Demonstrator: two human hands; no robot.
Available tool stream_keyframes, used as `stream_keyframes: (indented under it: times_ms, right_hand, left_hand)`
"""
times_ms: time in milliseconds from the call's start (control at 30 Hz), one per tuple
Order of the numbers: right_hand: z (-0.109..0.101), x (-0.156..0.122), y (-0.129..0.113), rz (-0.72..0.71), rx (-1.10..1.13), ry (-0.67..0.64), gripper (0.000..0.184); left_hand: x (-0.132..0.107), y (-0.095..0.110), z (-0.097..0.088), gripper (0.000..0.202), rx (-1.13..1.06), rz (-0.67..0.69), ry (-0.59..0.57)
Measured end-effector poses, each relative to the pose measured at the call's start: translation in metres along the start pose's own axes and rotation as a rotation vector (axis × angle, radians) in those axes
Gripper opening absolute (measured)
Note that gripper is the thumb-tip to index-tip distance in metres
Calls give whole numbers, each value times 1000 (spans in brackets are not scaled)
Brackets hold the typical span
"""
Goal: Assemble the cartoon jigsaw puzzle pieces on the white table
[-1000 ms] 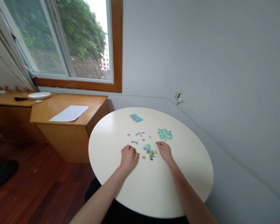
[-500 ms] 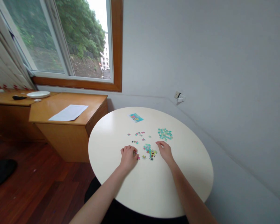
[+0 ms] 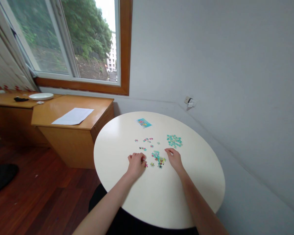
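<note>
My left hand (image 3: 136, 165) is closed with curled fingers over a puzzle piece (image 3: 143, 159), mostly hidden by the fingers. Just beside its fingertips lies a pink puzzle piece (image 3: 146, 165), and a yellowish piece (image 3: 152, 164) is a little farther right. Between my hands sits a partly joined jigsaw section (image 3: 158, 159) in teal and yellow, with a cartoon figure on it. My right hand (image 3: 174, 158) rests on the table to the right of that section, thumb and fingers pinched together; whether a piece is between them is too small to tell.
A round white table (image 3: 166, 195) bears a pile of teal pieces (image 3: 174, 141), several scattered pieces (image 3: 148, 140) and a reference picture card (image 3: 144, 123). At left, a wooden cabinet (image 3: 63, 140) carries paper (image 3: 73, 116) and a white plate (image 3: 41, 96). The wall runs close behind the table.
The view has shifted slightly. The fingers of my left hand have moved a little about the piece, showing a reddish bit of it. My right hand stays pinched in the same place.
</note>
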State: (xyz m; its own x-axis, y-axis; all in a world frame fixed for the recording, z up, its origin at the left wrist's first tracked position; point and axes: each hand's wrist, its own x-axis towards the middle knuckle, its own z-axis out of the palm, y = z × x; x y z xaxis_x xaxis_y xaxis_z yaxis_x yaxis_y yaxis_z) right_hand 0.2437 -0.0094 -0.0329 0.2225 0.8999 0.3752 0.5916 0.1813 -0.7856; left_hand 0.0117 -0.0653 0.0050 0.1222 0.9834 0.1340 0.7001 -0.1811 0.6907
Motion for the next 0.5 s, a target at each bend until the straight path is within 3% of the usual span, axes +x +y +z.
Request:
stream_keyframes:
  times_ms: [500]
  right_hand:
    - [0, 0, 0, 8, 9, 10, 36]
  left_hand:
    - [-3, 3, -4, 21, 39, 64, -43]
